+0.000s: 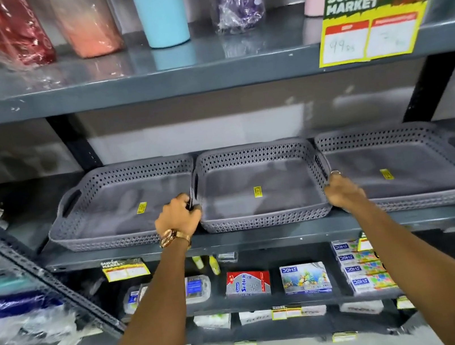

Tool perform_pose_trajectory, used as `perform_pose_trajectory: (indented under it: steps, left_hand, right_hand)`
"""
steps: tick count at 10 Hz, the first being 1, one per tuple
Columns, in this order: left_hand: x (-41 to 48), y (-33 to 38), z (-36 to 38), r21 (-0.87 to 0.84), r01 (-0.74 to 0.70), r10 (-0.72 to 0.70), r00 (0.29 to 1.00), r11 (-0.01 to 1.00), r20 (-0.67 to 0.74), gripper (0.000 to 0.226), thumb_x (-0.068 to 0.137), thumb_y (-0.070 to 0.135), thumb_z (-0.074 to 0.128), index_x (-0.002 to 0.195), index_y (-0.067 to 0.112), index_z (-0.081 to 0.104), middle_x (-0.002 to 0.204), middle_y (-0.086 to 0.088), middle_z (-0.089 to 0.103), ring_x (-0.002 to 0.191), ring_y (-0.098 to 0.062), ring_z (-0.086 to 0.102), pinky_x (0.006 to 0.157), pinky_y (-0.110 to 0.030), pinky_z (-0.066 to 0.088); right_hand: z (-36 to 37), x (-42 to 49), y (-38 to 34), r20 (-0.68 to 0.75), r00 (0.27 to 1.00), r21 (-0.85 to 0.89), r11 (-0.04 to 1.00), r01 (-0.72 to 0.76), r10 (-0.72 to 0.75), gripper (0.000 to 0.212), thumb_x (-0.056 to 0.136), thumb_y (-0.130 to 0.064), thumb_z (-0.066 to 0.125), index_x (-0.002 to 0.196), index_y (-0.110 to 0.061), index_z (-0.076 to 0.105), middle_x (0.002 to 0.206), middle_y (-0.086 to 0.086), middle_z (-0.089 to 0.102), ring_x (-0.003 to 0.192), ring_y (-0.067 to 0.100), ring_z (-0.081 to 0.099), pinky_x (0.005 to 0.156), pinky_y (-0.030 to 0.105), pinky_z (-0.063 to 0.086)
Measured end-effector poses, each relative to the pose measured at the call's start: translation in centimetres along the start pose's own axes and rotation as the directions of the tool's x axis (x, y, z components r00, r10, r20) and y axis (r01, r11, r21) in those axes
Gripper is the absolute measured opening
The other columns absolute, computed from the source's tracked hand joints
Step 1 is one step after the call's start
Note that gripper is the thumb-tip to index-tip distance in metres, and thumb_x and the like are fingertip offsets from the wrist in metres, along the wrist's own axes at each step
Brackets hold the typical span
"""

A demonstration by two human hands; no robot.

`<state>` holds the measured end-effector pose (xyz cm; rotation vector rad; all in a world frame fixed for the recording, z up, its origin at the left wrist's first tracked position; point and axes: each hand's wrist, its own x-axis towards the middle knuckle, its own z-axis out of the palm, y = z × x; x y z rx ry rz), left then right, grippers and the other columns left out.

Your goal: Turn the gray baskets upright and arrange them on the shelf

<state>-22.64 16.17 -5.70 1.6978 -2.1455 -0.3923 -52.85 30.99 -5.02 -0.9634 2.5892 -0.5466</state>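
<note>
Three gray perforated baskets stand upright side by side on the middle shelf: a left basket, a middle basket and a right basket. Each has a small yellow sticker on its floor. My left hand, with a gold watch on the wrist, grips the middle basket's left handle. My right hand holds that basket's front right corner, where it meets the right basket. The right basket looks like a stack of two or more.
Above, a shelf carries wrapped tumblers and a yellow price sign. Below, lower shelves hold stationery boxes and price tags. A slanted metal rack frame stands at the left. Black shelf posts rise behind the baskets.
</note>
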Motion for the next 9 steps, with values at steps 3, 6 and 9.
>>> perform_pose_trajectory:
  steps: [3, 6, 9]
  left_hand:
    - [-3.7, -0.5, -0.7, 0.003, 0.004, -0.004, 0.998, 1.0, -0.065, 0.017, 0.081, 0.038, 0.06, 0.086, 0.021, 0.061, 0.092, -0.015, 0.071, 0.091, -0.039, 0.063, 0.069, -0.039, 0.049]
    - [-3.3, -0.1, -1.0, 0.018, 0.023, -0.022, 0.999, 1.0, -0.05, 0.018, 0.081, 0.037, 0.059, 0.092, 0.022, 0.061, 0.092, -0.013, 0.071, 0.088, -0.037, 0.064, 0.068, -0.036, 0.047]
    - [-3.2, -0.5, -1.9, 0.054, -0.039, 0.037, 0.999, 0.998, 0.04, 0.044, 0.09, 0.053, 0.046, 0.112, 0.016, 0.054, 0.111, -0.019, 0.067, 0.103, -0.039, 0.061, 0.083, -0.045, 0.052]
  right_hand:
    - [-0.2, -3.0, 1.8, 0.01, 0.998, -0.07, 0.995, 0.069, -0.068, 0.021, 0.096, -0.022, 0.038, 0.11, -0.007, 0.045, 0.116, 0.019, 0.061, 0.106, 0.035, 0.059, 0.091, 0.045, 0.047]
    - [-0.7, -2.3, 1.6, 0.001, 0.994, -0.07, 0.991, 0.113, -0.114, 0.022, 0.094, -0.022, 0.037, 0.107, -0.007, 0.046, 0.116, 0.019, 0.063, 0.105, 0.036, 0.06, 0.091, 0.047, 0.048]
    - [-0.7, -3.0, 1.2, -0.19, 0.964, -0.256, 0.957, 0.137, -0.188, 0.057, 0.093, -0.042, 0.036, 0.134, -0.001, 0.037, 0.131, 0.021, 0.056, 0.122, 0.036, 0.05, 0.095, 0.048, 0.044]
